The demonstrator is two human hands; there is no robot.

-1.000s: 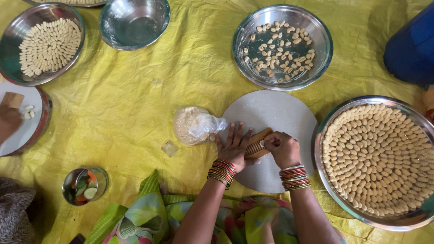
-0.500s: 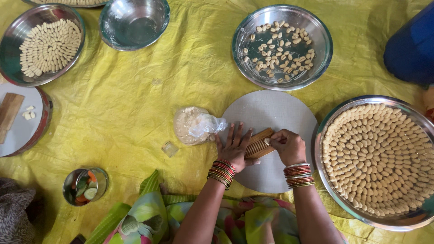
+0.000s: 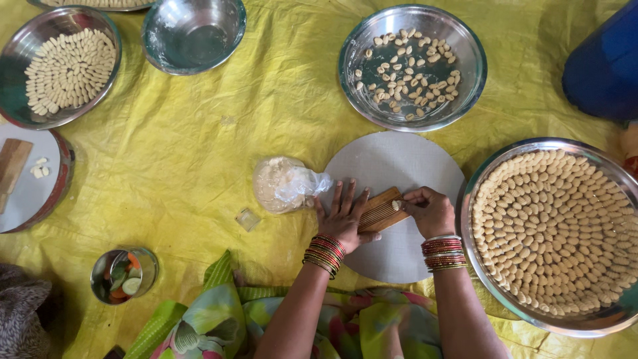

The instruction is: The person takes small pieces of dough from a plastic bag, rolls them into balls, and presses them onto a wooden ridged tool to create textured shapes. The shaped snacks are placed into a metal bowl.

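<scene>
Your left hand [image 3: 343,219] lies flat, fingers spread, steadying the ridged wooden board [image 3: 379,211] while your right hand [image 3: 430,211] pinches a dough piece [image 3: 397,205] against it.

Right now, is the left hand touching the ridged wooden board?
Touching. The head view shows the left hand lying flat over the board's left end.

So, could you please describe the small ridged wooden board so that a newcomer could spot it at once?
Find the round grey board on the yellow sheet. At its middle the left hand pins down the ridged wooden board, while the right hand presses a dough piece on it. It is the only brown, grooved rectangle there.
</scene>
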